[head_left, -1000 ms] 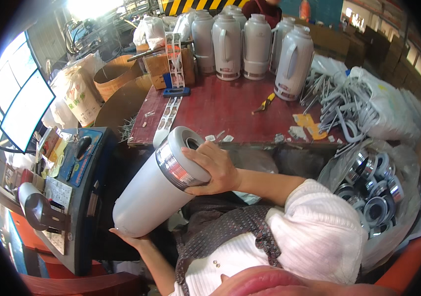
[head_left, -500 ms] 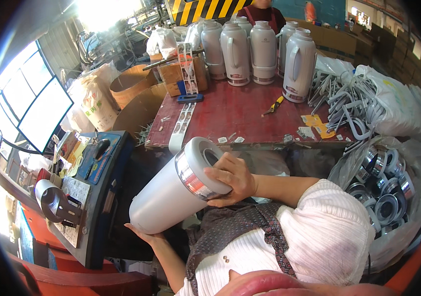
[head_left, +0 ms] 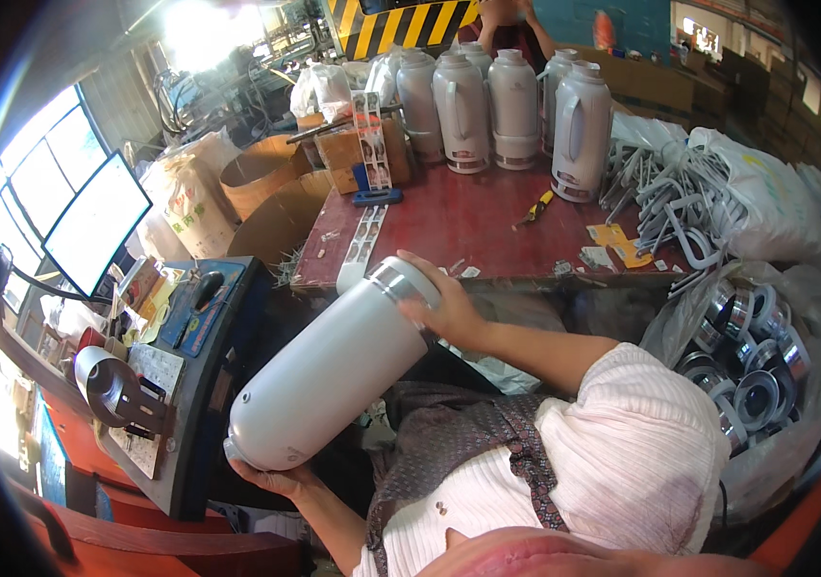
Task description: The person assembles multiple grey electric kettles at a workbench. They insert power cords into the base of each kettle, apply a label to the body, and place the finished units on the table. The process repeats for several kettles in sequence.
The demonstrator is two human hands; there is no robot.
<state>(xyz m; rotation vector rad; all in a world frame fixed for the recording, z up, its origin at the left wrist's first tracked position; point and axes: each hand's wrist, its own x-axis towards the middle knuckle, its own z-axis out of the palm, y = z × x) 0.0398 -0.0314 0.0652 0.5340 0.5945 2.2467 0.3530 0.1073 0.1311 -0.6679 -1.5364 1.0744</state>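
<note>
A light grey thermos flask body (head_left: 329,370) lies slantwise across my front, held in both hands. Its narrow neck points down to the left, and a shiny metal band circles the raised end. My right hand (head_left: 444,308) is closed around that raised end beside the band. Cupped beneath the lower end near the neck, my left hand (head_left: 271,476) bears it from below, fingers partly hidden. A small dark hole shows in the flask's side, and no handle is seen on it.
Several finished-looking flasks with handles (head_left: 581,135) stand on the red table (head_left: 439,226), near yellow-handled pliers (head_left: 535,207) and a sticker strip (head_left: 364,240). Grey handles (head_left: 656,178) pile at right above a bag of metal-banded rings (head_left: 755,399). A bench with a metal holder (head_left: 117,385) stands left.
The flask has turned about its length and swung, its lower end shifting left and down. My right hand has moved higher on the banded end. Across the table, a person has raised their hands.
</note>
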